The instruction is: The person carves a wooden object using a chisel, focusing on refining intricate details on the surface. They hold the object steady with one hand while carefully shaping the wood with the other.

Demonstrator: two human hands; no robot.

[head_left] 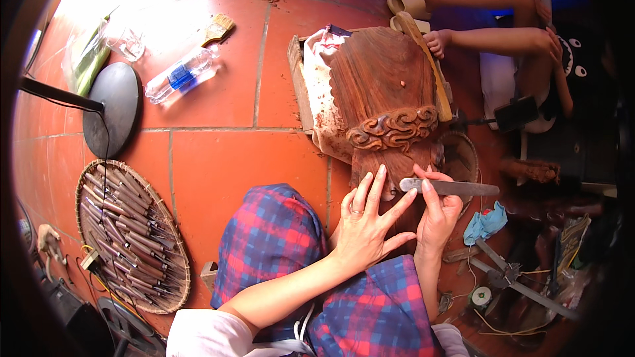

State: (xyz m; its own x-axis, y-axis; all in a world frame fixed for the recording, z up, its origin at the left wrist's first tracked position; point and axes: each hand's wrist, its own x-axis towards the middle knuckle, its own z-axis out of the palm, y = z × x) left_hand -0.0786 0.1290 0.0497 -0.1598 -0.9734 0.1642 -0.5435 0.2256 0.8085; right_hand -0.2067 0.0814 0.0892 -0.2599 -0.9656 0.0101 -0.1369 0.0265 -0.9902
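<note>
A carved reddish-brown wooden piece (380,69) with a scrolled relief band lies in front of me on a cloth-covered support (324,92). My left hand (362,228), with a ring on one finger, is open with its fingers spread. Some of its fingertips rest at the near end of the wood, and its index finger reaches toward the tip of a flat metal chisel (463,188). Between the fingers and thumb of my right hand (436,215) the chisel is held almost level, its rounded bright end pointing left.
A round wicker basket (186,284) of wooden-handled tools stands at left. Beyond it are a black round stand base (116,112), a plastic bottle (178,78) and a brush (218,28). At right are a person's bare legs (489,39), a blue cloth (486,223) and a tripod (509,274).
</note>
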